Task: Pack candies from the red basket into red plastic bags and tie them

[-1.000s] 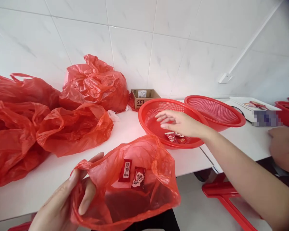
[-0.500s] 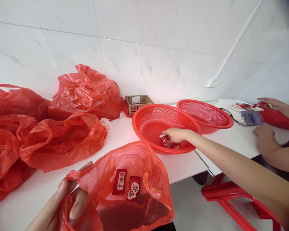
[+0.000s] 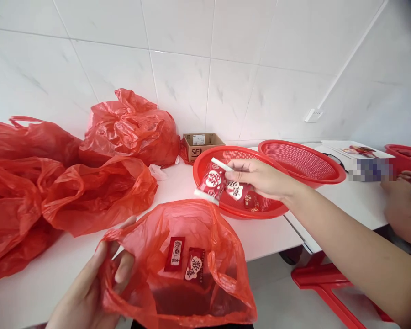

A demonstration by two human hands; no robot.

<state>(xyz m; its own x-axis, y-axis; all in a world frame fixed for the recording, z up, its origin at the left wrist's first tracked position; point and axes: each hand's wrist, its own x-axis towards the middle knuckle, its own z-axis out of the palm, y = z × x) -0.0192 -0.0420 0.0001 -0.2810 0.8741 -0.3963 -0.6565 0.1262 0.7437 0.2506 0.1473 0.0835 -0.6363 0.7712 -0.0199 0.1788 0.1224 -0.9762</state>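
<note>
My left hand [image 3: 89, 288] grips the rim of a thin red plastic bag [image 3: 188, 269] and holds it open at the table's near edge. Two red packets [image 3: 184, 264] show inside it. My right hand [image 3: 260, 176] pinches a few red-and-white packets [image 3: 216, 183] and holds them above the near rim of a red mesh basket [image 3: 205, 164]. A couple more packets [image 3: 251, 201] lie in the bottom of that basket.
Several stuffed red plastic bags [image 3: 99, 192] crowd the left of the white table [image 3: 48, 269]. A small cardboard box [image 3: 199, 145] stands by the tiled wall. A second red basket [image 3: 301, 160] sits right. Another person's hand [image 3: 395, 192] rests at far right. Red stool [image 3: 322, 283] below.
My right hand reached into the basket, closed on packets, and has lifted them out toward the bag. My left hand kept the bag open.
</note>
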